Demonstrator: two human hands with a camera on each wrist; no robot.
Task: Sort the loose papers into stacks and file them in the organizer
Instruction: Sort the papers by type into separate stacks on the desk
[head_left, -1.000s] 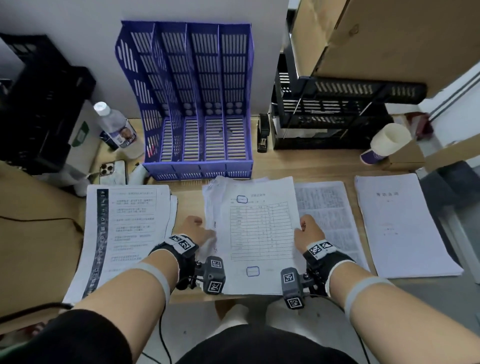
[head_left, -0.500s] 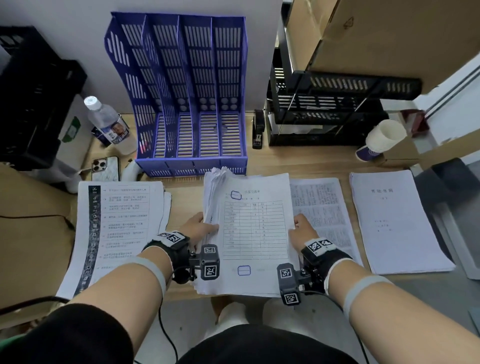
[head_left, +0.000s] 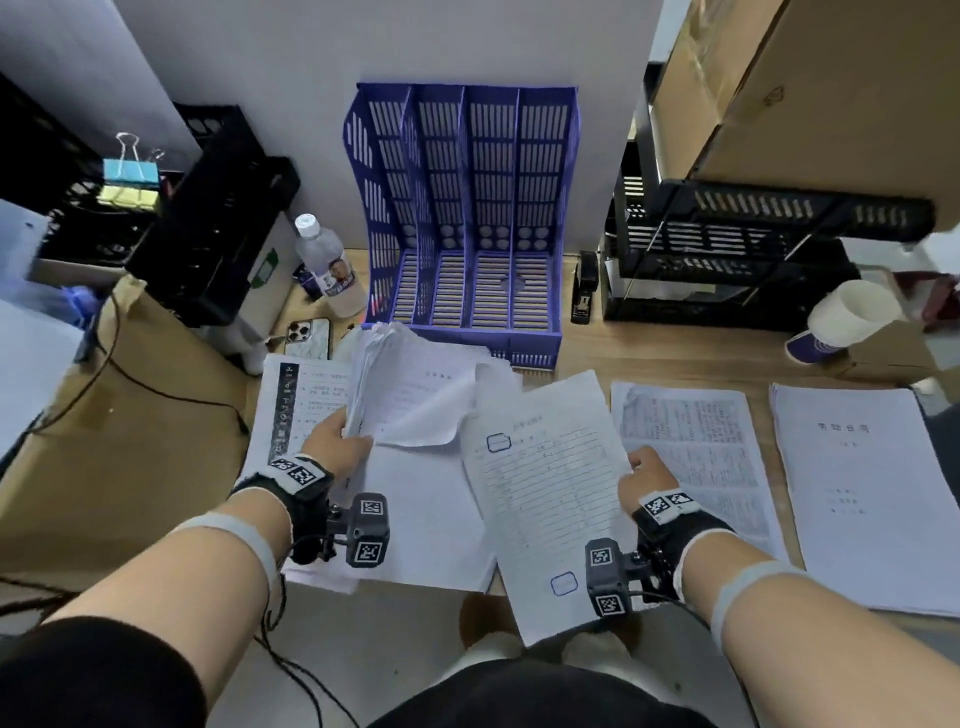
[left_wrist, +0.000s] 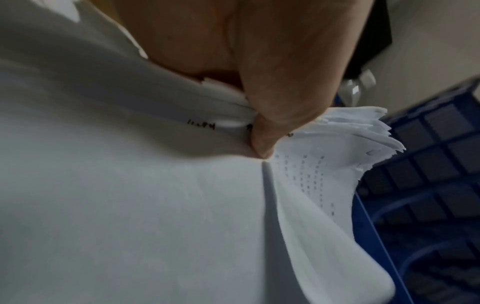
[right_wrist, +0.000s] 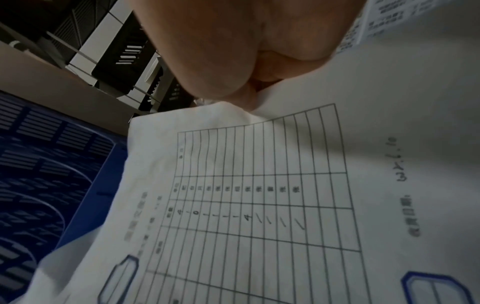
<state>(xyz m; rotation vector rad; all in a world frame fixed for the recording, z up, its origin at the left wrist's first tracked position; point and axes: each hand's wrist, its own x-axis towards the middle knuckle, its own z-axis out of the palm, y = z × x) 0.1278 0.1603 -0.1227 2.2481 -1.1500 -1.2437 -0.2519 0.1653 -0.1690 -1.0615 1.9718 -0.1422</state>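
Note:
My left hand (head_left: 340, 441) grips the left edge of a thick stack of loose papers (head_left: 415, 405), lifted and fanned; in the left wrist view the thumb (left_wrist: 262, 142) presses on the stack (left_wrist: 155, 205). My right hand (head_left: 641, 475) pinches the right edge of a single form sheet with a printed table (head_left: 545, 488), pulled off to the right; the same form sheet (right_wrist: 259, 205) fills the right wrist view. The blue four-slot organizer (head_left: 467, 208) stands empty behind the papers.
Sorted piles lie on the desk: one with a black side strip (head_left: 301, 400) at left, a text-dense pile (head_left: 696, 452) and a titled pile (head_left: 862, 493) at right. A bottle (head_left: 327, 270), phone (head_left: 309, 338), stapler (head_left: 584, 288), black trays (head_left: 753, 249) and cup (head_left: 847, 317) line the back.
The stack was flat under both hands. Now the left hand has lifted it and the right hand has drawn the top form sheet off to the right.

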